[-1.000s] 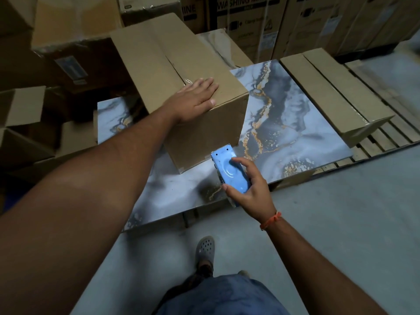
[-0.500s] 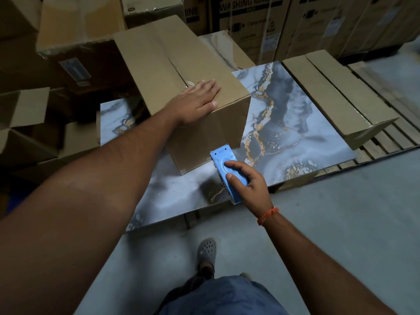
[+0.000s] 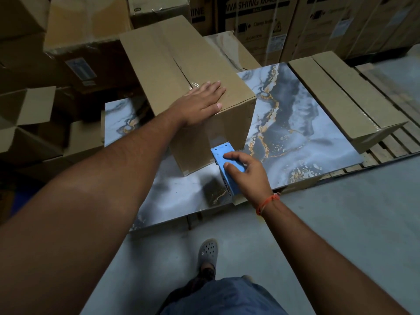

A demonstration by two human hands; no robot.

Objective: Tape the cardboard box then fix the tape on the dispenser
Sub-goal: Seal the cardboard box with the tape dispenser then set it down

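A closed brown cardboard box [image 3: 172, 62] stands on a marbled blue-grey slab [image 3: 295, 133]. My left hand [image 3: 202, 103] lies flat, fingers spread, on the box's near top corner by the centre seam. My right hand [image 3: 245, 173] grips a blue tape dispenser [image 3: 221, 152], whose toothed front end touches the lower part of the box's near side face. A shiny strip that looks like clear tape runs up that face above the dispenser. The tape roll itself is hidden under my hand.
A flat cardboard box [image 3: 341, 94] lies on the slab's right side over a wooden pallet [image 3: 391, 146]. Stacked cartons [image 3: 272, 23] line the back, and open boxes [image 3: 27, 114] sit at the left. My foot in a grey clog [image 3: 208, 251] stands on the concrete floor.
My right hand has carried the dispenser forward and up from the slab's front edge until it meets the box's near face. The left hand has stayed on the box top.
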